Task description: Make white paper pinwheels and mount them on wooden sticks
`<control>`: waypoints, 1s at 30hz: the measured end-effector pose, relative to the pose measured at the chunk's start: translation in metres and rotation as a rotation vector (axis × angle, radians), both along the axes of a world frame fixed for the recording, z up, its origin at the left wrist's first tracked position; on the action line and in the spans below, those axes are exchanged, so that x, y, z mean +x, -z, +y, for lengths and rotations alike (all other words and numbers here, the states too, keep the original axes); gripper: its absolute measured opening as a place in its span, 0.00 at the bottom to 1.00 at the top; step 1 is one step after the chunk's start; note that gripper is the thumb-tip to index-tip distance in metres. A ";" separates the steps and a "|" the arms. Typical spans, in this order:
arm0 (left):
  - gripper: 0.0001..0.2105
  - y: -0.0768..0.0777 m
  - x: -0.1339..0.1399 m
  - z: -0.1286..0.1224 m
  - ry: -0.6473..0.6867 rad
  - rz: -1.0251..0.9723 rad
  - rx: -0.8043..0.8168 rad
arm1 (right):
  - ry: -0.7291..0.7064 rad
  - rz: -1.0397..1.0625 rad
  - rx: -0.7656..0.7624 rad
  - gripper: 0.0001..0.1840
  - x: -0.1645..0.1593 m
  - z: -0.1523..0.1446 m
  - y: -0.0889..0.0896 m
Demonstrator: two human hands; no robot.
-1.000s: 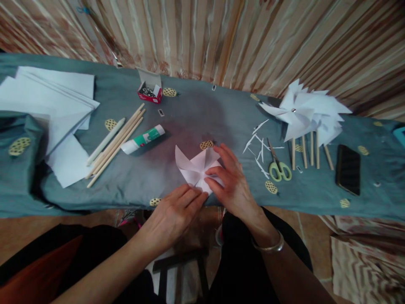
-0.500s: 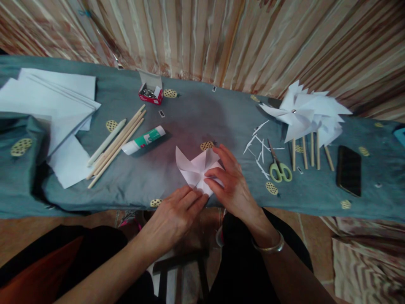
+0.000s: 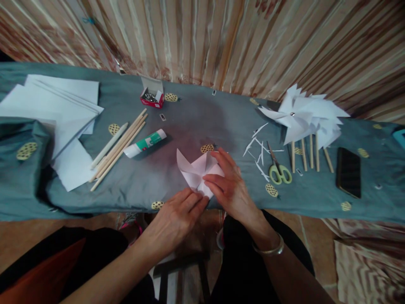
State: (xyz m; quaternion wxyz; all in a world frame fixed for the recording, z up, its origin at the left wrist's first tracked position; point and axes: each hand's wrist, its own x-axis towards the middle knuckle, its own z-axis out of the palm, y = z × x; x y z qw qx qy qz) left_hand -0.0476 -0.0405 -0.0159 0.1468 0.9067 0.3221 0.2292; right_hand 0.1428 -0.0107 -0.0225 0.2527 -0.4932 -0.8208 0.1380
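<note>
A white paper pinwheel (image 3: pixel 195 169) lies at the front of the cloth-covered table, its blades folded toward the middle. My left hand (image 3: pixel 180 211) grips its near edge with the fingertips. From the right side my right hand (image 3: pixel 232 183) holds it too, thumb and fingers pressing near the centre and on the right blade. The fingers hide part of the right and near blades. Left of the pinwheel lies a green and white glue stick (image 3: pixel 147 142). To the right are white paper scraps (image 3: pixel 260 145) and green-handled scissors (image 3: pixel 278 169).
Wooden sticks (image 3: pixel 120 150) and a pale pencil-like stick (image 3: pixel 109 145) lie left, beside white paper sheets (image 3: pixel 63 101). Behind stands an opened red box of small metal pins (image 3: pixel 152 99). Finished pinwheels (image 3: pixel 303 114) on sticks and a black phone (image 3: pixel 348 172) lie right.
The view has shifted slightly, so the table things sit a little lower. Both hands stay on the pinwheel, and the right fingers have moved only slightly.
</note>
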 end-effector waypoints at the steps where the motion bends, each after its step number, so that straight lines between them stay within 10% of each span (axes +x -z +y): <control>1: 0.10 0.000 0.000 0.000 -0.005 -0.002 0.003 | -0.003 -0.017 -0.001 0.10 0.000 -0.001 0.000; 30: 0.15 0.004 0.010 0.003 -0.120 0.203 0.165 | 0.061 -0.012 -0.076 0.22 -0.002 -0.012 -0.002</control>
